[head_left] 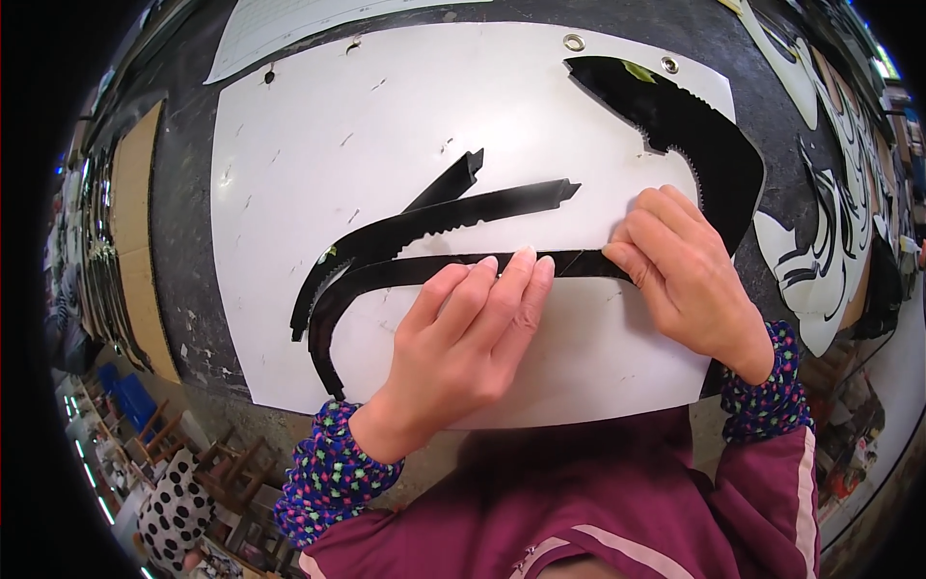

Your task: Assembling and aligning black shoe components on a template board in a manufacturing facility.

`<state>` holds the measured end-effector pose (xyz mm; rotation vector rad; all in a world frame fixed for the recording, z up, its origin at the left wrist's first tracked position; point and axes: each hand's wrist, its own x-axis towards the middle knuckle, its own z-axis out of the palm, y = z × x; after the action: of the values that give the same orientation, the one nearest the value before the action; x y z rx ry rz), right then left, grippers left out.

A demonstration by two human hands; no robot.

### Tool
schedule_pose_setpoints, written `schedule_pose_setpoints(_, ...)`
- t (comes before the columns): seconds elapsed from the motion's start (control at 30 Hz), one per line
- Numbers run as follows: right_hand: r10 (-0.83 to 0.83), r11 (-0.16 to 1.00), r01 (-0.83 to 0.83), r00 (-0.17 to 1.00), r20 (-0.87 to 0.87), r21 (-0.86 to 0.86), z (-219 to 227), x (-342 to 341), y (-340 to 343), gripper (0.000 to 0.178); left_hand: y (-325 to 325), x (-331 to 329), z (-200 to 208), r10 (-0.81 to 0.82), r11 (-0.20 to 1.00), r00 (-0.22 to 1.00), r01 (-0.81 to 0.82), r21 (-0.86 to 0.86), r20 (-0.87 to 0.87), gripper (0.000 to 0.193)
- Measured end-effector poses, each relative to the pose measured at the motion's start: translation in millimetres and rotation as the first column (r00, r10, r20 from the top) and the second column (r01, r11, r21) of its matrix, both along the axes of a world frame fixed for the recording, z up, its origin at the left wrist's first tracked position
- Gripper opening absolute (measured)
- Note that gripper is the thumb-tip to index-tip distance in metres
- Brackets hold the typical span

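A long black curved strip (396,271) lies across the white board (318,135). My left hand (463,328) rests on its middle, the fingertips stretched out along the upper edge. Near the strip's right end my right hand (680,275) is closed, thumb and forefinger pinched at the black material. A wide black curved piece (714,145) with notched edges bends around behind my right hand; whether it joins the strip there is hidden. Just beyond my left hand sit another curved black strip (463,207) with a notched edge and a short black strip (444,183) partly beneath it.
Metal eyelets (574,42) are set in the board's far edge. White cut sheets with black curved shapes (825,251) lie on the dark table at right. Brown cardboard (140,241) stands at the left edge, and wooden stools (231,463) are on the floor at lower left.
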<state>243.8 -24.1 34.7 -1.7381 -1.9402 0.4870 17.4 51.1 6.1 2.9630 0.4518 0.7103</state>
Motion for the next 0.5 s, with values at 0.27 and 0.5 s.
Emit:
schedule_pose_setpoints(0.27,0.009,1.0,-0.009,1.0,0.022,-0.026,0.6,0.2,0.1,0.013,-0.7,-0.3,-1.4,0.015,0.996,1.0,-0.014,-0.083,0.017,0.039)
schedule_pose_setpoints(0.5,0.013,1.0,-0.013,1.0,0.012,-0.026,-0.4,1.1,-0.3,0.013,-0.9,-0.5,-4.3,0.017,0.992,1.0,-0.016,-0.124,0.007,0.043)
